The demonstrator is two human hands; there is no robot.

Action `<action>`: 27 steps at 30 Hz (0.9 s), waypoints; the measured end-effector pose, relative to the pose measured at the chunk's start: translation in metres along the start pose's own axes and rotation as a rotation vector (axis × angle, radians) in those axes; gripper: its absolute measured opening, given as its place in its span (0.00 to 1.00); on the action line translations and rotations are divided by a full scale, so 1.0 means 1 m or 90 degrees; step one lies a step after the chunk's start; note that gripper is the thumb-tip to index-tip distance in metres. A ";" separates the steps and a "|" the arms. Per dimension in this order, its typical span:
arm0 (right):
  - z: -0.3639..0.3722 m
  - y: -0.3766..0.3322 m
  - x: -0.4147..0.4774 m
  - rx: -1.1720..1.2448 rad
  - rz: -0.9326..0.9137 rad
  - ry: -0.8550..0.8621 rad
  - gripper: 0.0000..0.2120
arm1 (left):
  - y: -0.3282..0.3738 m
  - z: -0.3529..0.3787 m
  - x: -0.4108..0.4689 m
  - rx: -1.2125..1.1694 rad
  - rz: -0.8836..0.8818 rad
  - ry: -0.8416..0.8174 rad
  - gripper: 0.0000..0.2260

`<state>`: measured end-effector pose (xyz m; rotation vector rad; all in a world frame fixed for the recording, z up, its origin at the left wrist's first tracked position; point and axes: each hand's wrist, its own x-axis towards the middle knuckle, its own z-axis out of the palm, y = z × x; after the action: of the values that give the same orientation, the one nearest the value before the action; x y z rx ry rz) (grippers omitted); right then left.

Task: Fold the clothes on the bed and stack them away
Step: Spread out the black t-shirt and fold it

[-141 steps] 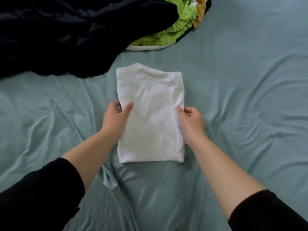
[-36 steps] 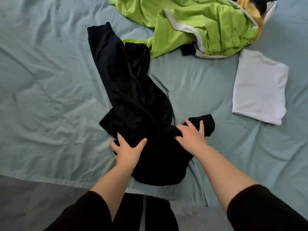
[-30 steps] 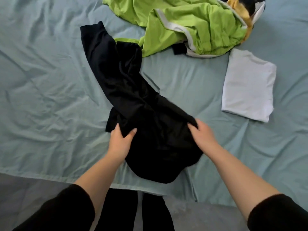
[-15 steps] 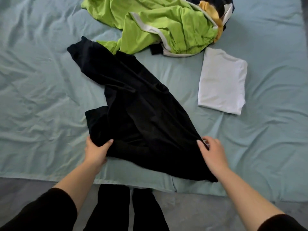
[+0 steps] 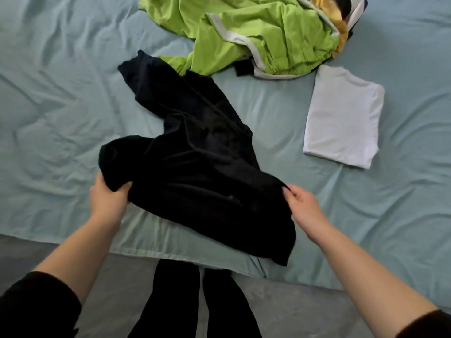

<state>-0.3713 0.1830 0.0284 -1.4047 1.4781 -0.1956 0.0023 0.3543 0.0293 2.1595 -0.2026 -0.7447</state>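
A crumpled black garment [image 5: 200, 164] lies spread near the front edge of the bed, one long part trailing toward the far left. My left hand [image 5: 107, 198] grips a bunched corner of it at the left. My right hand [image 5: 301, 203] pinches its right edge between thumb and fingers. A folded white shirt [image 5: 341, 118] lies flat on the sheet to the right, apart from both hands.
A lime-green garment with white trim [image 5: 256, 32] is heaped at the back, with yellow and dark cloth [image 5: 339, 18] behind it. The teal bed sheet [image 5: 61, 106] is wrinkled. Its front edge runs below the black garment, with grey floor and my dark-clad legs [image 5: 195, 301] beneath.
The white shirt was put down at the right. Both hands took up the black garment, pulled it toward the bed edge and drew it apart; its left corner is now lifted and bunched.
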 end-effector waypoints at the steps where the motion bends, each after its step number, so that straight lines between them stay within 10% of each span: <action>1: -0.009 0.005 0.002 0.046 0.046 0.036 0.10 | 0.000 -0.012 0.007 0.027 -0.003 0.040 0.21; 8: -0.007 0.043 0.004 -0.182 0.136 0.049 0.21 | -0.027 -0.008 -0.019 0.336 -0.074 -0.062 0.42; 14: 0.025 0.027 -0.022 -0.625 -0.207 -0.002 0.40 | -0.054 0.069 -0.117 0.704 0.345 -0.245 0.50; 21: 0.056 0.027 -0.019 0.212 0.265 0.047 0.45 | -0.040 0.126 -0.096 0.669 0.244 -0.281 0.12; 27: 0.059 0.009 -0.018 0.288 0.243 0.049 0.26 | -0.016 0.148 -0.164 0.382 0.128 -0.408 0.10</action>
<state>-0.3380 0.2301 0.0055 -0.7485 1.6121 -0.3212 -0.2178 0.3297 0.0179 2.3079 -1.0762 -1.3664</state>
